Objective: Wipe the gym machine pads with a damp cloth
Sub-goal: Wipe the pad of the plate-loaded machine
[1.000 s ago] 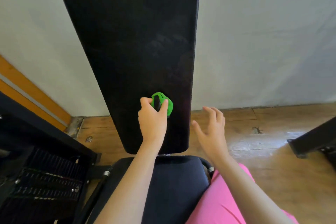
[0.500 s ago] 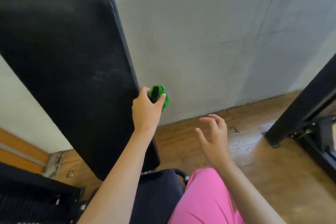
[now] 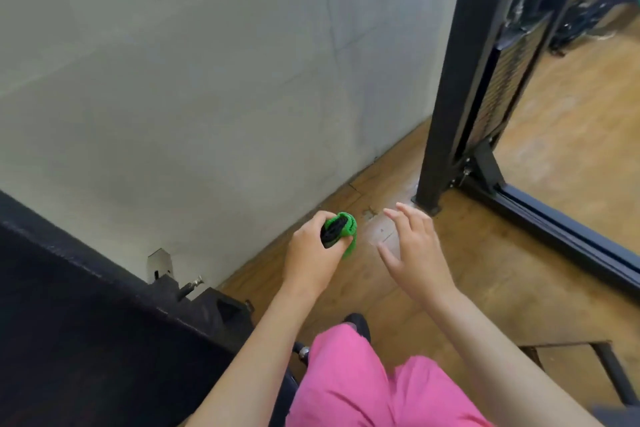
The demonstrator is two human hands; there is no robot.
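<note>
The left hand point(image 3: 311, 255) holds a cloth point(image 3: 350, 224). The cloth is green and bunched into a small ball, and there is a dark part in the middle of it. The fingers and thumb curl round it and squeeze it. The right hand point(image 3: 417, 250) is just beside it. Its fingers are spread wide and it holds nothing.

The cloth is not on a pad now. It is up in the air over the wooden floor point(image 3: 519, 218), near the grey wall point(image 3: 207, 80). The black pad point(image 3: 86, 340) is low on the left, well apart from the cloth. A tall black post point(image 3: 450, 80) of another machine stands on the right. Pink trousers point(image 3: 363, 388) show at the bottom.

I think the person is getting the cloth ready, or going to the next pad. The two hands are close, so the empty hand can help.

To do this well, open the ball up a bit. A flat cloth touches more of the pad than a tight ball does. Turn a clean, wet side out. Then lay it on the pad and press with the whole hand. Wipe in long lines from one end to the other, and go over the edges too. I cannot tell from here how wet the cloth is.
</note>
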